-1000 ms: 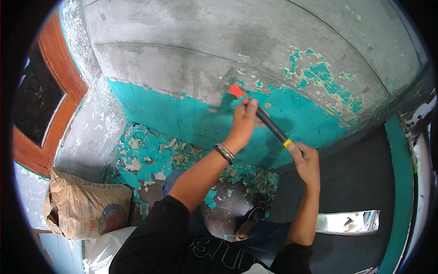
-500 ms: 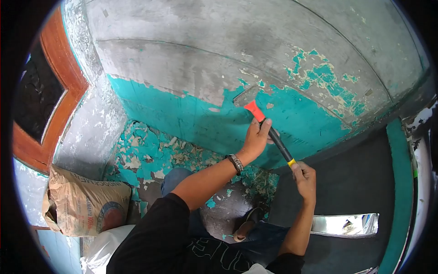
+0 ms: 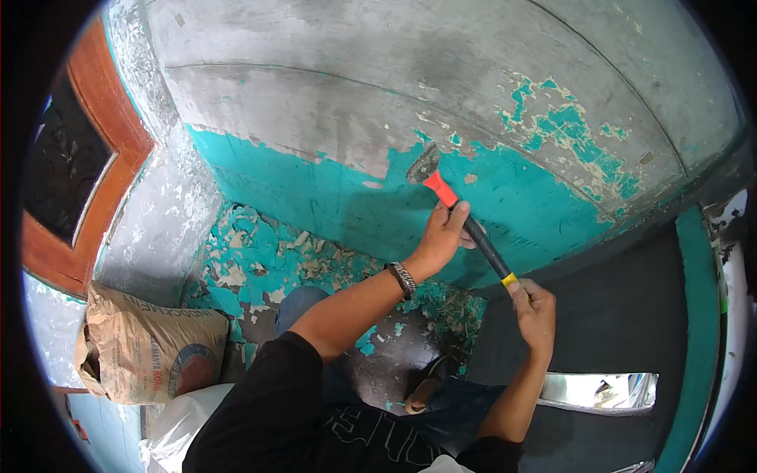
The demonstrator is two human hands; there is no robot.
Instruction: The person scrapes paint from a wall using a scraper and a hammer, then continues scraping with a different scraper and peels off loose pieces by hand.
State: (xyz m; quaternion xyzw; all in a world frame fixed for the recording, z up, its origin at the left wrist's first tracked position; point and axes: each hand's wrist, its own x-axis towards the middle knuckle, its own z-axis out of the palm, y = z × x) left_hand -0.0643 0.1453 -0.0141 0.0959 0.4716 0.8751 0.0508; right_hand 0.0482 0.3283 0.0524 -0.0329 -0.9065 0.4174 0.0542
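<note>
Both my hands are closed on a long-handled scraper (image 3: pixel 487 251) with a red neck, black handle and yellow end. My left hand (image 3: pixel 443 238) grips it just below the red neck. Lower down, my right hand (image 3: pixel 536 309) wraps around the yellow end. The grey metal blade (image 3: pixel 424 164) is turned partly edge-on and overlaps the border between the turquoise paint (image 3: pixel 315 189) and bare grey on the wall (image 3: pixel 300 102). Beside the blade, a small pale chip (image 3: pixel 471 179) shows on the turquoise area.
Turquoise and cream paint flakes (image 3: pixel 264 244) litter the floor along the wall. At left stand a brown paper cement sack (image 3: pixel 162 343) and a white bag (image 3: pixel 177 430), below a wooden frame (image 3: pixel 118 150). A dark panel with a bright slot (image 3: pixel 599 392) lies at right.
The scraper's blade has turned, its face now angled more steeply than before. My right hand has shifted slightly right and down with the handle's end; my left hand keeps its hold.
</note>
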